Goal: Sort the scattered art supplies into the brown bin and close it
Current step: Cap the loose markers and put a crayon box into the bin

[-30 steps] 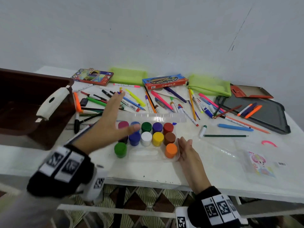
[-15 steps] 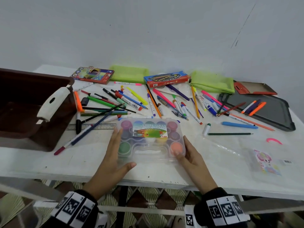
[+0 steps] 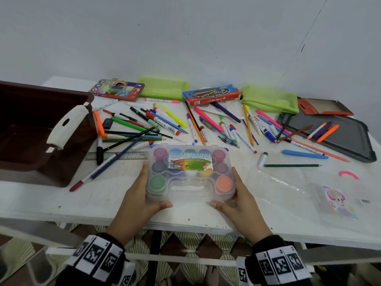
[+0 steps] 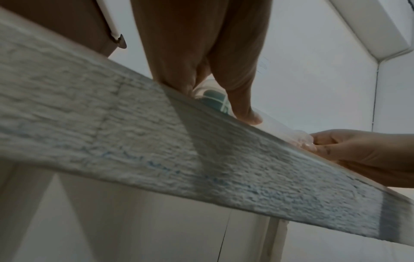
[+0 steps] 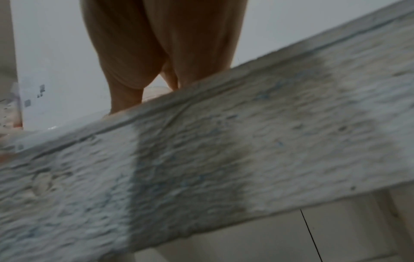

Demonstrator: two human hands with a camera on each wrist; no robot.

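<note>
Paint set (image 3: 190, 171) is sitting at the near edge of the table (image 3: 61, 203), lid down, long axis running left-right. We're gripping it w/ both hands: left hand (image 3: 137, 200) on the left end, right hand (image 3: 240, 200) on the right end, thumbs curled round the front corners. Brown bin (image 3: 41, 131) is lying off to the left, so the left hand's nearer imo.
</note>
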